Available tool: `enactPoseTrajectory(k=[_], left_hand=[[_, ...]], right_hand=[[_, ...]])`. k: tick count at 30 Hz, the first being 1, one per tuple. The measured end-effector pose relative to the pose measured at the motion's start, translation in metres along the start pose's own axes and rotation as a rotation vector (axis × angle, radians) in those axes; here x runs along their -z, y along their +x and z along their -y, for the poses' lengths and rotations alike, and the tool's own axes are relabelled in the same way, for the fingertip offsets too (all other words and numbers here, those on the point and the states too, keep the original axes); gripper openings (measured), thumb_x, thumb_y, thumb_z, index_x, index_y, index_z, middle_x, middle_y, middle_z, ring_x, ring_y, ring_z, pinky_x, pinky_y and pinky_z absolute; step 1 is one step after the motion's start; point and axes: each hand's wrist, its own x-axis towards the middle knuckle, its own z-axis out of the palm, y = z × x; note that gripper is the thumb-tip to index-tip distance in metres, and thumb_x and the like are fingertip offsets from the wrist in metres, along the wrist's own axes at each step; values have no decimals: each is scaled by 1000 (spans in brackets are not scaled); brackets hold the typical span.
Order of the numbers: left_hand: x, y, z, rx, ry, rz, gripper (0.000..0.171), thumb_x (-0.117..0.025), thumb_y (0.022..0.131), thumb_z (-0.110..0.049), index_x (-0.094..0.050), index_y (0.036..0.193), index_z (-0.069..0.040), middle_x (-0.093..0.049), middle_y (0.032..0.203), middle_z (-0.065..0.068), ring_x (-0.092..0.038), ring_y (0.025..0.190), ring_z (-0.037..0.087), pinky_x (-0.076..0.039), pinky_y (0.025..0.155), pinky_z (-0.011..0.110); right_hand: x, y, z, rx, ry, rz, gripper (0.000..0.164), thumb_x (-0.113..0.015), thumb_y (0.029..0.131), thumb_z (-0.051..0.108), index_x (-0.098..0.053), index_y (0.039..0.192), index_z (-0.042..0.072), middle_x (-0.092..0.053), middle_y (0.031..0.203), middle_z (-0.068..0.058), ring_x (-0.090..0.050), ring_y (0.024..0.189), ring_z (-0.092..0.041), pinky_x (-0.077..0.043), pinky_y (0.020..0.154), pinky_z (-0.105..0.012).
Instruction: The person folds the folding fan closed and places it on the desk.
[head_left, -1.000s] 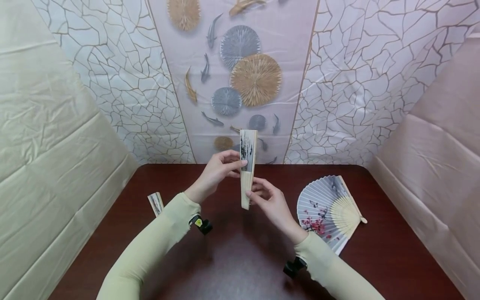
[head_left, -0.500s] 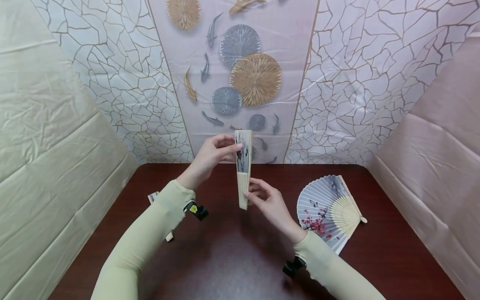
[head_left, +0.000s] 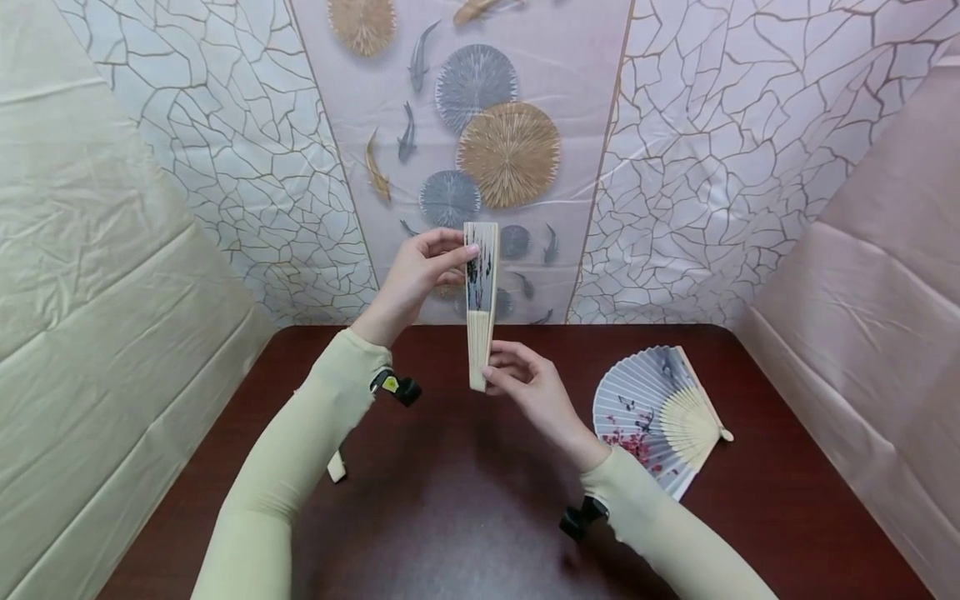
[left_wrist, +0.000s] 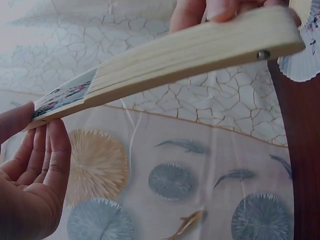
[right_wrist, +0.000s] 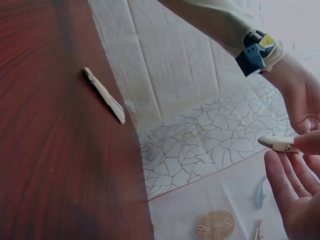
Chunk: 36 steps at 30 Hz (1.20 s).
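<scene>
Standing upright, the folded, pale-ribbed, dark-printed fan (head_left: 480, 312) is pinched by left grip (head_left: 415, 273) and right grip (head_left: 536, 390)

Bearing surface: a dark reddish-brown, glossy, wood-grained table (head_left: 457, 517) with rounded far corners; a pale sheen shows on its near middle part, and straight dark grain is visible in the right wrist view. Two items noted lying directly on it. On the right side, a spread, grey-white pleated folding fan with pale wooden ribs (head_left: 656, 417), printed with red-pink blossoms and dark butterflies; its pivot end points to the right, its leaf to the left. On the left side, well apart, a folded, narrow, pale wooden fan (right_wrist: 104, 95), lying aslant; in the head view only its near end is exposed
</scene>
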Motion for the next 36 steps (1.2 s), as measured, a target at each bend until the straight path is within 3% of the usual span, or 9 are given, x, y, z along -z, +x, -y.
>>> enactPoseTrajectory(k=[10,15,19,22,25,32,36], left_hand=[[6,42,14,94,22,-36,26,-73,94,-12,-66,115,2,-69,96,6,-64,77,15,-60,73,27],[12,59,29,161,46,-57,32,-73,94,-15,-65,119,4,-69,96,6,-65,75,15,-61,75,28],[17,68,48,217,66,-64,37,-72,95,-15,-63,124,7,-69,95,8,-66,73,14,-61,85,35],[23,69,68,260,83,-64,40,-72,95,-14,-62,127,8,-69,97,9,-67,73,14,-57,94,43],[31,66,88,301,96,-55,41,-71,95,-12,-61,129,9,-69,101,11,-67,73,14,-56,96,45],[46,52,136,389,119,-61,42,-68,97,-8,-56,132,12,-65,118,26,-65,72,12,-61,77,27],[48,42,164,443,91,-44,45,-67,96,-4,-53,135,13,-65,118,25,-66,77,13,-59,90,36]], right_hand=[[1,25,3,-77,79,-47,40,-66,94,-4,-58,133,-9,-67,100,-9,-70,83,-13,-63,80,-39],[5,35,0,-160,131,-85,42,-66,94,-3,-57,134,-9,-69,102,-10,-71,82,-13,-62,78,-32],[7,40,-9,-228,141,-111,40,-65,95,-3,-57,134,-9,-70,103,-11,-70,82,-13,-62,77,-30],[8,41,-21,-266,138,-111,39,-64,95,-4,-58,133,-10,-70,104,-13,-69,82,-12,-62,76,-29],[9,41,-35,-297,136,-94,39,-64,95,-4,-57,133,-11,-71,106,-16,-69,82,-12,-62,75,-28],[3,39,-69,-390,120,-86,39,-63,94,-4,-57,131,-12,-72,107,-19,-69,80,-14,-63,72,-30],[1,32,-90,-443,111,-100,38,-64,93,-5,-58,130,-12,-72,103,-18,-69,81,-15,-63,72,-31]])
